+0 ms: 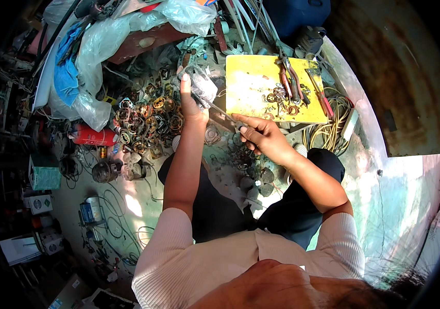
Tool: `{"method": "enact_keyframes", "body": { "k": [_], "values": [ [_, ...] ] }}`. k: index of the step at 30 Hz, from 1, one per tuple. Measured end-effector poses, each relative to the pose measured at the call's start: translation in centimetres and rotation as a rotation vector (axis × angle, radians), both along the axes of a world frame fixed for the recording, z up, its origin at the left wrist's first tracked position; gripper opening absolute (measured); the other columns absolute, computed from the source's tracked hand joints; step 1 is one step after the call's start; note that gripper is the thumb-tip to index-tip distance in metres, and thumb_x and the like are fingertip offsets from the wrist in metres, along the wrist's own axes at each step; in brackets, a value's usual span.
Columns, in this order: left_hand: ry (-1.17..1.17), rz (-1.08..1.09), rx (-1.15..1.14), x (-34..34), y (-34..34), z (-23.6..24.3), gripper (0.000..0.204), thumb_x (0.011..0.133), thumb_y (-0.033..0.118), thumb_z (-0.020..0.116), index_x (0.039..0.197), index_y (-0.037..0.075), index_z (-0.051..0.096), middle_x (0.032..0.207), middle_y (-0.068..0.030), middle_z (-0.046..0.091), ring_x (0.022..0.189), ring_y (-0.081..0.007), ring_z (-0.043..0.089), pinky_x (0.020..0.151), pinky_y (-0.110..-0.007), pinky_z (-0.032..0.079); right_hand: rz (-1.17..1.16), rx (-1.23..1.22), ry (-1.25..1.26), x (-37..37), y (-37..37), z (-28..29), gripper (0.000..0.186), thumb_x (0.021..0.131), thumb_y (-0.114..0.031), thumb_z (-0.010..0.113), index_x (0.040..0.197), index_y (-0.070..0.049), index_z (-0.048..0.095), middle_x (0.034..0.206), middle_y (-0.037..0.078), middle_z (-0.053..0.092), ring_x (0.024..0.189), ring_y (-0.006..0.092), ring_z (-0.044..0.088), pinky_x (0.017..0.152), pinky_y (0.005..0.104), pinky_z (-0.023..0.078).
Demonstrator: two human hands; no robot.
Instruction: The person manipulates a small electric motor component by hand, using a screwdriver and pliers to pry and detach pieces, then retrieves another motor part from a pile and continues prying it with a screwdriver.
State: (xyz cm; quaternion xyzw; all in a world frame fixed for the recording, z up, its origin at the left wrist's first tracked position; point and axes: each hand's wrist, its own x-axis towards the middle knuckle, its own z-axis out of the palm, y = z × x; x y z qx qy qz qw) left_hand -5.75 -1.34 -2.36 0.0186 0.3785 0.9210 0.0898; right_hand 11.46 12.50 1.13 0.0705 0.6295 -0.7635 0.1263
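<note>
My left hand [194,105] is raised over the pile and wrapped round a grey metal part [203,88], its thumb pointing up along the side. What kind of part it is, I cannot make out. In my right hand [264,136] is a screwdriver [221,111], gripped near its handle. Its thin shaft slants up and left, and its tip meets or lies close to the grey part's lower edge. To the right, a yellow board [246,77] bears pliers [293,85], a red-handled tool [325,102] and several small metal pieces [277,96].
A heap of ring-shaped metal and copper parts [153,116] lies left of my hands. Near it are a red cylinder [94,136] and clear plastic sheeting [99,56]. Coiled cable [328,129] sits below the board. Round dark parts [265,183] lie between my legs.
</note>
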Motion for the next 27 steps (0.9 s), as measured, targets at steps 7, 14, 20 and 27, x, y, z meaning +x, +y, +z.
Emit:
{"method": "enact_keyframes", "body": {
  "k": [7,14,20,27],
  "values": [
    [0.056,0.023,-0.002,-0.7,-0.3,-1.2,0.054,0.093,0.042,0.058,0.135,0.011,0.046,0.121,-0.0058,0.059,0.106,-0.021,0.06,0.092,-0.039,0.051,-0.068,0.246,0.164,0.6,-1.2,-0.7,0.039,0.099,-0.015,0.053,0.138,-0.01,0.052,0.074,-0.005,0.051,0.06,0.0025,0.041,0.055,0.0201,0.038],
    [0.017,-0.069,-0.004,0.2,-0.3,-0.1,0.053,0.096,0.04,0.055,0.139,0.013,0.042,0.12,-0.0047,0.059,0.109,-0.0204,0.059,0.094,-0.04,0.05,-0.054,0.25,0.157,0.7,-1.0,-0.2,0.039,0.1,-0.016,0.052,0.139,-0.01,0.052,0.075,-0.005,0.052,0.06,0.0023,0.042,0.055,0.0197,0.038],
    [0.006,-0.111,0.008,-0.8,-0.2,-1.3,0.061,0.094,0.056,0.051,0.137,0.014,0.043,0.12,-0.0034,0.059,0.107,-0.0198,0.058,0.093,-0.038,0.048,-0.046,0.028,0.008,0.2,-0.2,0.0,0.042,0.098,-0.015,0.052,0.139,-0.007,0.051,0.069,-0.006,0.05,0.058,0.0028,0.044,0.05,0.0202,0.038],
    [0.03,0.039,-0.025,-0.6,0.7,-0.8,0.066,0.09,0.065,0.048,0.129,0.012,0.05,0.114,-0.0029,0.06,0.104,-0.0196,0.058,0.091,-0.037,0.049,-0.082,0.038,0.007,0.3,-0.6,0.1,0.042,0.098,-0.015,0.052,0.139,-0.007,0.051,0.072,-0.005,0.052,0.059,0.0029,0.045,0.05,0.02,0.039]
  ]
}}
